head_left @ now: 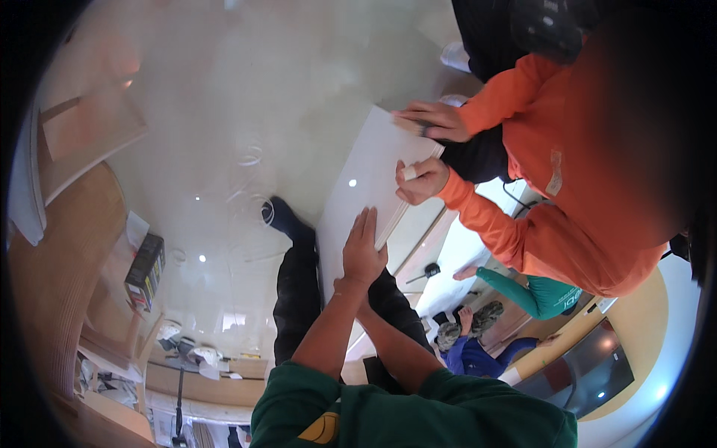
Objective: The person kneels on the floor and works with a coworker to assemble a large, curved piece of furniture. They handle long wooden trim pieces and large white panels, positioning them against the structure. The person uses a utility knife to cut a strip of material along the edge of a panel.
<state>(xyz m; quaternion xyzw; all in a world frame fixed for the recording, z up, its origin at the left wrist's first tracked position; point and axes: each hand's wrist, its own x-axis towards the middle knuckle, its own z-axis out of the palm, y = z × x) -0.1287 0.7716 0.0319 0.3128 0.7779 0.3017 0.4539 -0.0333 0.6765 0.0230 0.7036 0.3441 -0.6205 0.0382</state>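
Note:
A long white panel (351,179) with a grooved edge lies slanting over my legs. My left hand (364,250) rests on its upper face near that edge, its fingers stretched out and close together. My right forearm (399,336) crosses below the left wrist. Most of my right hand is hidden there, and only a small bit of skin (340,285) shows beside the wrist. At the panel's far end, a co-worker in an orange top (515,224) has one blurred hand (441,119) on a light brown, brush-like thing (409,123). The co-worker's other hand pinches a small white piece (409,172).
A dark box (146,270) stands to the left by a curved wooden furniture part (67,276). Loose clear strands (250,157) lie on the shiny floor (202,112). Other people in green (523,295) and blue (478,358) tops work at the lower right, near a dark screen (590,373).

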